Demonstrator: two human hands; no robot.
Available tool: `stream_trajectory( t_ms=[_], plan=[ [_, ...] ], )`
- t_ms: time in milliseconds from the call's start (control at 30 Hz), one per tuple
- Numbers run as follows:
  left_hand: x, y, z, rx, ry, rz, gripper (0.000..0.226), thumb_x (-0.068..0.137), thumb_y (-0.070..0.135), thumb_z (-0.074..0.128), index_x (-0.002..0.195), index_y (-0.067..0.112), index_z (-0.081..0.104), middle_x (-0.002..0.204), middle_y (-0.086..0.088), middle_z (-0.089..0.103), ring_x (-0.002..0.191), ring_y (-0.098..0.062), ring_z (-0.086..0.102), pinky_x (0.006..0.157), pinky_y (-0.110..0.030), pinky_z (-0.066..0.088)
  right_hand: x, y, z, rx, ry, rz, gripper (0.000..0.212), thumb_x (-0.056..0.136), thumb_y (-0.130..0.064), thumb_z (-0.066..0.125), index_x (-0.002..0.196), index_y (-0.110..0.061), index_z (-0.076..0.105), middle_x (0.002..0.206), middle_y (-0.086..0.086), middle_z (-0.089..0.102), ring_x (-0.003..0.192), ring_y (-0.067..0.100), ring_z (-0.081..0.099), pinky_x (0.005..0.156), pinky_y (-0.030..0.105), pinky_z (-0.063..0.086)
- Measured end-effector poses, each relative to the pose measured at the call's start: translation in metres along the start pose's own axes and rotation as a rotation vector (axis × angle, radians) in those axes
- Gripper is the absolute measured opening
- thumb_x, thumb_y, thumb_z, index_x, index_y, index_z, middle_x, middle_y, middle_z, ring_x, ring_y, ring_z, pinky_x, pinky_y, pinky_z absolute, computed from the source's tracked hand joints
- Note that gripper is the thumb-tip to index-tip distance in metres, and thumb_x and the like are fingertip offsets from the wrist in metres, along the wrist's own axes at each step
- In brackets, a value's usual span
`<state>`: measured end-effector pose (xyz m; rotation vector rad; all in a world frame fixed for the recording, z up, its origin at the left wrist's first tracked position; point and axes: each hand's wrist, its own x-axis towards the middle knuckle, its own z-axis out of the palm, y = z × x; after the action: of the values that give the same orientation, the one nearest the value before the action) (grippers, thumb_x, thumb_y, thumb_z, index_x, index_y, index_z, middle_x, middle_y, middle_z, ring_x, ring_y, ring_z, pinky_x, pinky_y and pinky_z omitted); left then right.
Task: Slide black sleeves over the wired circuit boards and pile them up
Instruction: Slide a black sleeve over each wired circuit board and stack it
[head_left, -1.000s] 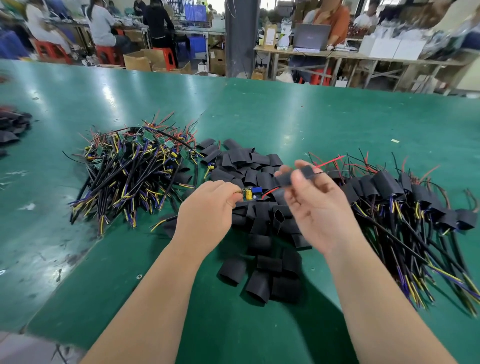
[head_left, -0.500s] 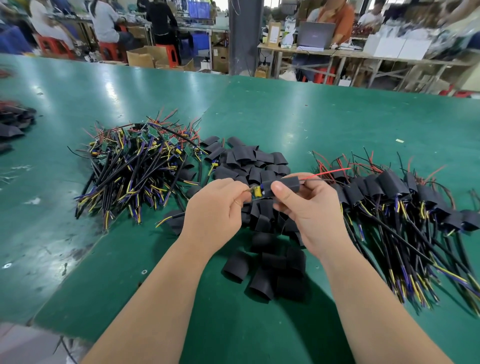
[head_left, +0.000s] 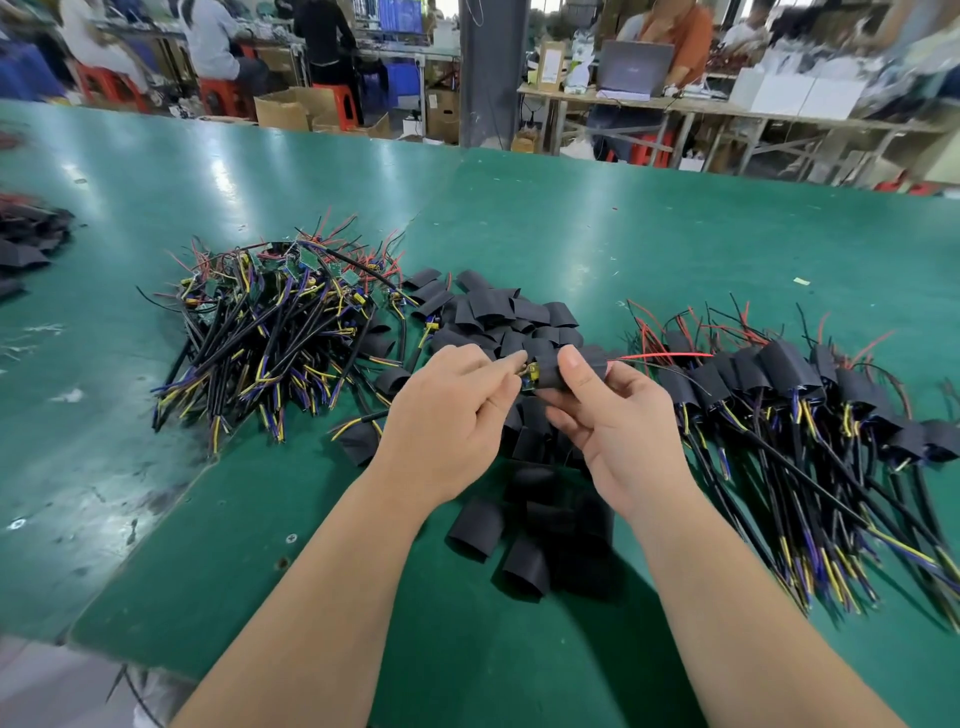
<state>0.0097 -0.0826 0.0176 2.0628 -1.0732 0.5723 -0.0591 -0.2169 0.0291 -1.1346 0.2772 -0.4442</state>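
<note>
Sleeve (head_left: 596, 368) now farther over board (head_left: 531, 376) | left hand (head_left: 447, 415) pinches board, right hand (head_left: 618, 421) grips sleeve | nearly seated; piling next

We see a green counter (head_left: 623, 234), black sleeves (head_left: 498, 312), yellow, purple and red wires (head_left: 260, 358), boards (head_left: 298, 265) perhaps green

Both hands meet above the green table (head_left: 597, 228). The left hand (head_left: 447, 410) pinches the wired circuit board (head_left: 530, 375) at its exposed end. The right hand (head_left: 623, 426) grips the black sleeve (head_left: 574, 370), which covers most of the board — a red wire (head_left: 670, 356) projects from the sleeve's far end. Unsleeved boards (head_left: 280, 322) lie piled at left, loose sleeves (head_left: 498, 314) in the middle, and sleeved boards (head_left: 779, 379) at right.
</note>
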Motion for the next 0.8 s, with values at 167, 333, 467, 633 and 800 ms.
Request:
stream_trajectory(
  t_ms=[167, 333, 467, 633, 800],
  plan=[
    [-0.002, -0.006, 0.002, -0.010, 0.013, 0.025, 0.033, 0.092, 0.015, 0.053, 0.121, 0.007, 0.065, 0.071, -0.002, 0.049, 0.071, -0.026, 0.047, 0.067, -0.044, 0.045, -0.001, 0.002, 0.002, -0.082, -0.031, -0.035, 0.017, 0.071, -0.020, 0.076, 0.081, -0.013, 0.066, 0.077, 0.003, 0.074, 0.068, 0.017, 0.071, 0.055, 0.021, 0.053],
    [-0.002, -0.009, 0.004, -0.025, 0.021, 0.036, 0.037, 0.089, 0.007, 0.054, 0.125, 0.001, 0.060, 0.075, -0.006, 0.054, 0.073, -0.026, 0.048, 0.069, -0.043, 0.045, -0.001, 0.007, 0.003, -0.171, -0.047, -0.100, 0.015, 0.080, -0.010, 0.074, 0.090, -0.018, 0.068, 0.083, 0.008, 0.073, 0.077, 0.025, 0.068, 0.066, 0.030, 0.055],
    [-0.001, -0.008, 0.003, -0.034, 0.083, 0.002, 0.050, 0.086, 0.006, 0.057, 0.134, -0.001, 0.050, 0.072, -0.002, 0.057, 0.073, -0.020, 0.045, 0.070, -0.036, 0.043, -0.002, 0.006, 0.010, -0.068, -0.075, -0.051, 0.038, 0.080, 0.002, 0.069, 0.110, -0.020, 0.063, 0.083, 0.004, 0.072, 0.074, 0.017, 0.064, 0.063, 0.023, 0.054],
    [-0.001, -0.007, -0.003, -0.071, 0.160, -0.081, 0.051, 0.092, 0.032, 0.052, 0.136, 0.006, 0.049, 0.076, -0.002, 0.063, 0.072, -0.022, 0.053, 0.072, -0.038, 0.047, 0.001, -0.018, 0.009, 0.386, 0.072, 0.027, 0.037, 0.076, 0.005, 0.066, 0.107, -0.006, 0.049, 0.072, 0.006, 0.064, 0.064, 0.014, 0.068, 0.057, 0.018, 0.053],
    [-0.001, -0.018, -0.010, -0.041, 0.199, -0.205, 0.042, 0.099, 0.029, 0.033, 0.120, 0.008, 0.062, 0.085, -0.004, 0.069, 0.080, -0.029, 0.060, 0.075, -0.047, 0.047, -0.001, -0.078, -0.033, 0.624, 0.135, -0.118, 0.009, 0.080, -0.016, 0.063, 0.081, -0.009, 0.059, 0.069, 0.001, 0.061, 0.061, 0.009, 0.061, 0.061, 0.015, 0.046]
  ],
)
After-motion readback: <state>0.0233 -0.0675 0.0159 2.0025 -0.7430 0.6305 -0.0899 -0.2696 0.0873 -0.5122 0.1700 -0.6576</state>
